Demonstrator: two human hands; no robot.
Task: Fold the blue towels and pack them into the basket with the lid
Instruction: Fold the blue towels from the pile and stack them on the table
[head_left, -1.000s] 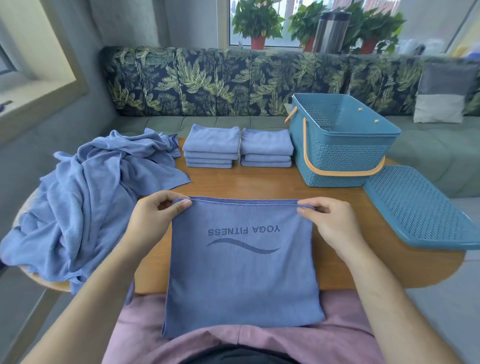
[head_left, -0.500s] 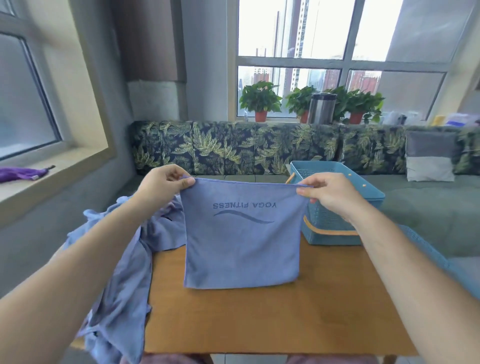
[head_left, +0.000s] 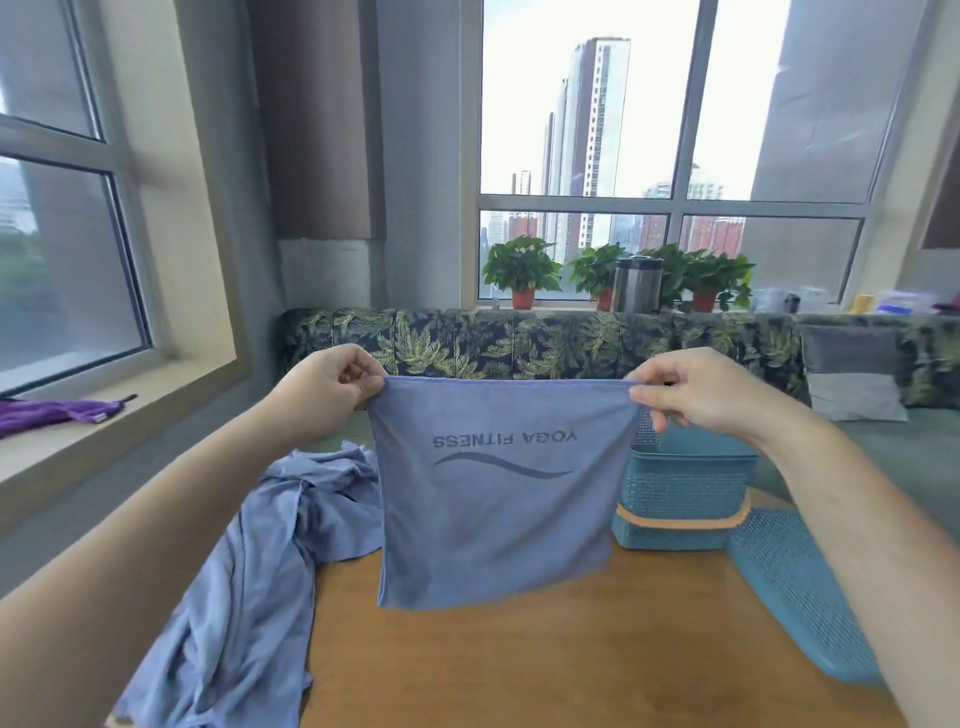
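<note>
A folded blue towel (head_left: 493, 519) with upside-down "YOGA FITNESS" print hangs in the air above the wooden table (head_left: 545, 670). My left hand (head_left: 327, 392) pinches its top left corner and my right hand (head_left: 696, 389) pinches its top right corner. Its lower edge hangs just above the tabletop. Behind the towel on the right stands the teal basket (head_left: 685, 493) with an orange handle; the towel hides its left part. The basket's teal lid (head_left: 795, 587) lies flat on the table to the right. The folded stacks seen earlier are hidden behind the towel.
A heap of unfolded blue towels (head_left: 249, 566) spills over the table's left side. A leaf-patterned sofa (head_left: 519, 343) with a grey cushion (head_left: 852, 374) runs behind the table. Potted plants (head_left: 522, 270) and a metal flask (head_left: 636, 283) stand on the window sill. A purple cloth (head_left: 52, 413) lies on the left sill.
Both hands have lifted the towel from lying flat on the table and my lap up into the air. The camera has tilted upward, so the windows now fill the upper view.
</note>
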